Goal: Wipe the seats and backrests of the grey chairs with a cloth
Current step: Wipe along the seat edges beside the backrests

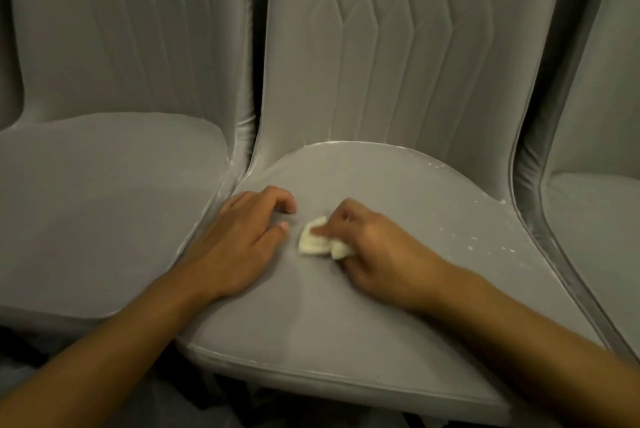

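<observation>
— Where are we?
— Our left hand (242,237) rests on the seat (311,323), fingers bent, a little apart, holding nothing. Just right of its thumb is the cloth (317,242), pinched in the fingers of our right hand (374,247).
— How does it lie?
— Its long axis runs across the seat, free end toward the left thumb.
— We'd best press it flat, overlap our strokes, and work toward the specks (472,239) beyond the right knuckles.

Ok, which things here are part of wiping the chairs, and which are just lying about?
Job: small crumpled cream cloth in the right hand; left hand on the middle grey padded seat; its quilted grey backrest; left grey chair; right grey chair; white specks on the seat.
Lying about: only a dark, unclear patch below.
</observation>
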`<state>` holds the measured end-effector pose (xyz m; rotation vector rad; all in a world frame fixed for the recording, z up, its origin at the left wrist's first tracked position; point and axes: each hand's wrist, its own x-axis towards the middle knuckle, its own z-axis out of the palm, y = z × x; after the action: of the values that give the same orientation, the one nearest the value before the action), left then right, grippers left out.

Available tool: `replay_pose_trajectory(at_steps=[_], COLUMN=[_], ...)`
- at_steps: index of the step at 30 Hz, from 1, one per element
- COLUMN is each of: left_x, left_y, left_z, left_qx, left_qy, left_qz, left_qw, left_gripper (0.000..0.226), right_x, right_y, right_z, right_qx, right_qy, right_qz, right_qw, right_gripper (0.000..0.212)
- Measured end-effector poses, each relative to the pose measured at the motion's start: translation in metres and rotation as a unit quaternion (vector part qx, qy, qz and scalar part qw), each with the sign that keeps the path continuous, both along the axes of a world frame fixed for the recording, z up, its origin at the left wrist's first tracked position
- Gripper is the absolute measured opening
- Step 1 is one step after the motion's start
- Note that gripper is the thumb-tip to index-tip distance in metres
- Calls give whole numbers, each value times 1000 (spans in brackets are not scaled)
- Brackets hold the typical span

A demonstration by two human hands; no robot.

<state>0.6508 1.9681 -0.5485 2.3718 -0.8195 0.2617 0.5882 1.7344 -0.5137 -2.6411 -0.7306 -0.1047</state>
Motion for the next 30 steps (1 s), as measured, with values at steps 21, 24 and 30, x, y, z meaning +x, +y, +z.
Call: replay_pose_trajectory(at_steps=[21, 24, 30], left_x=[-3, -3, -3], left_y=[-2, -3, -3], left_z=[3, 3, 3], left_qx=[22, 18, 31], left_qy=[-4, -6, -11], left_qz=[6, 8, 6], left_qw=[1000, 1000, 999], left_gripper=[30, 30, 30], right_x=[-59, -83, -53], right_y=[25, 25, 1], right_z=[9, 13, 31], right_qx=[22, 55, 126], right_qy=[52, 123, 29], right_qz=[92, 155, 51], right_qw=[994, 979, 990], right_gripper=[50, 51, 32])
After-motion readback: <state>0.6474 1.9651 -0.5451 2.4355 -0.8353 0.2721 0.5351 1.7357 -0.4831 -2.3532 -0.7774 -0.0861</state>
